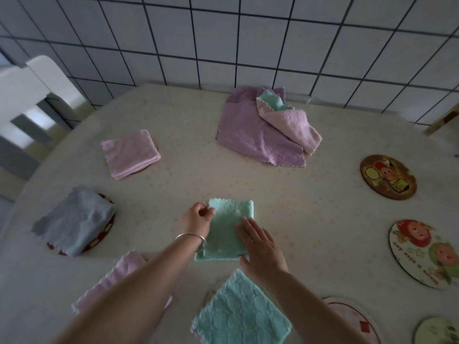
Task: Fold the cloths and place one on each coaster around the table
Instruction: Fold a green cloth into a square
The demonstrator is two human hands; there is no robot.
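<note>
Left side first: blue cloth (74, 220) sits folded on a red-rimmed coaster (108, 228), pink cloth (130, 153) folded on another coaster further back, and a second pink cloth (111, 281) lies near the front edge, partly hidden by the left forearm.

Centre: mint cloth (227, 230) lies on the table (310, 207), already folded into a narrow rectangle, not on any coaster. Step in hand looks like the last fold, or squaring it up. To do it well: keep the flat hand as anchor, bring the pinched corner over so edges meet w/o skew, then smooth the crease outward before lifting.

Left hand (197, 219) reaches in w/ wrist bent, thumb & fingertips pinching the cloth's upper left corner; bracelet (192, 238) on the wrist. Right hand (260, 247) lies palm-down, fingers straight and slightly spread, pressing the cloth's right edge.

Another mint cloth (239, 311) lies folded near the front, over a coaster whose rim barely shows.

Back centre: pile of unfolded cloths (263, 127), purple, pink & mint.

Right: bare coasters waiting, brown one (388, 177) and a white cartoon one (427, 252), plus two more at the bottom right corner. Roughly half done, I'd say.
</note>
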